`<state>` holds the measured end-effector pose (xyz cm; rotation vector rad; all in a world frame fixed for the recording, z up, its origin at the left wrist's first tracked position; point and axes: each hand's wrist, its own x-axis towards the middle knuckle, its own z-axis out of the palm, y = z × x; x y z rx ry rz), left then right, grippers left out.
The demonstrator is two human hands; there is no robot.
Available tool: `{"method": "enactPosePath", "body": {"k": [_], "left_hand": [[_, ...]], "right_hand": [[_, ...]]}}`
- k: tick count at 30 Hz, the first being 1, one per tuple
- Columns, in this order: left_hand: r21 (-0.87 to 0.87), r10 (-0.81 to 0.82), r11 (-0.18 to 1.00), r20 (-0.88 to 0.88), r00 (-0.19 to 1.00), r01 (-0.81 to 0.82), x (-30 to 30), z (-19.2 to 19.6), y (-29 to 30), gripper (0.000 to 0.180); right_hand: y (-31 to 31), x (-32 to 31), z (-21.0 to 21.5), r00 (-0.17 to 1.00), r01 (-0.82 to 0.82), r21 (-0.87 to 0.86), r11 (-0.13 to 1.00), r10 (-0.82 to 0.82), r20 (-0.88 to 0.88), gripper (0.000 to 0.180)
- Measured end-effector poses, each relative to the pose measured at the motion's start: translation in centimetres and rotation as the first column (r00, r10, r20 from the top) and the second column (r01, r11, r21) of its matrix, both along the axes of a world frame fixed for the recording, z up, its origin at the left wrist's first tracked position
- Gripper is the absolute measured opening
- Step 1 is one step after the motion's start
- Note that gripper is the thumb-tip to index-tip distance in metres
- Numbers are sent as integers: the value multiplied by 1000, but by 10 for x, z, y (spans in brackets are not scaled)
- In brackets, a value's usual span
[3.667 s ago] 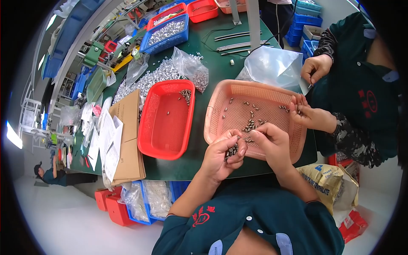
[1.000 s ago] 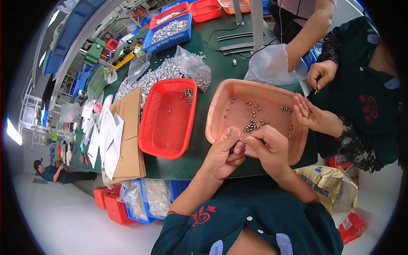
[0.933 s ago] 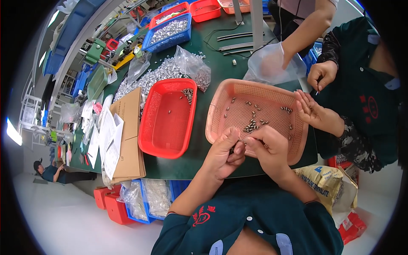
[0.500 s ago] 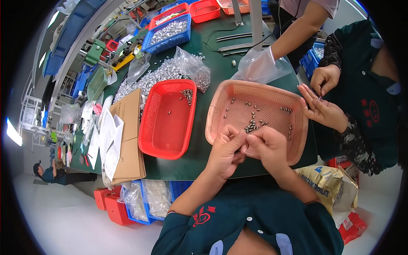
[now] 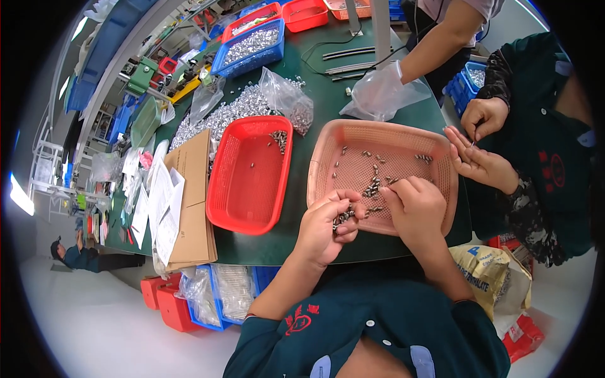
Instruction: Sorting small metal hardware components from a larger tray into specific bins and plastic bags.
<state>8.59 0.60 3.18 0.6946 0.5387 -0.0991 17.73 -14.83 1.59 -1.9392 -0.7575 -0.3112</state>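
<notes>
My left hand (image 5: 322, 228) is half curled, palm up, at the near left edge of the pink basket (image 5: 318, 142). A cluster of small cylindrical metal parts (image 5: 343, 218) lies in its fingers. Over the near right side of the same basket is my right hand (image 5: 418, 211), fingers bent and thumb drawn to the forefinger; what they pinch, if anything, is hidden. Loose metal parts (image 5: 372, 188) like those in my left hand are scattered on the basket's mesh floor, thickest in the middle.
Left of the pink basket stands a red basket (image 5: 242, 211) with a few metal parts. Beyond it are cardboard (image 5: 192, 208), papers, a heap of silvery parts (image 5: 233, 113) and a blue bin (image 5: 277, 57). A co-worker's hands (image 5: 482, 160) are at the right; another's arm (image 5: 435, 47) reaches into a clear bag (image 5: 384, 97).
My hands have parted: the right has moved right over the basket, while the left has turned open enough to show the metal parts. The co-worker's clear bag has shifted slightly.
</notes>
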Motion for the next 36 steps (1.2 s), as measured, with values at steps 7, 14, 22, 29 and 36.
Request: {"method": "enactPosePath", "body": {"k": [7,14,22,29,36], "left_hand": [[-107,-62,991,176,982,82,-2,-10,-3,11],[-46,-85,995,147,985,92,-1,-3,-8,10],[153,-107,985,182,977,79,-4,-1,-12,13],[160,-121,983,224,967,86,-6,0,-13,16],[212,-146,971,142,979,114,-5,-5,-9,18]], "right_hand": [[0,-13,11,891,-96,344,934,235,-390,11],[7,-17,7,925,-155,300,941,245,-291,11],[1,-17,15,964,-241,124,962,253,-87,10],[2,-24,3,943,-208,280,937,269,-198,8],[2,-20,0,866,-173,349,921,311,-392,7]]}}
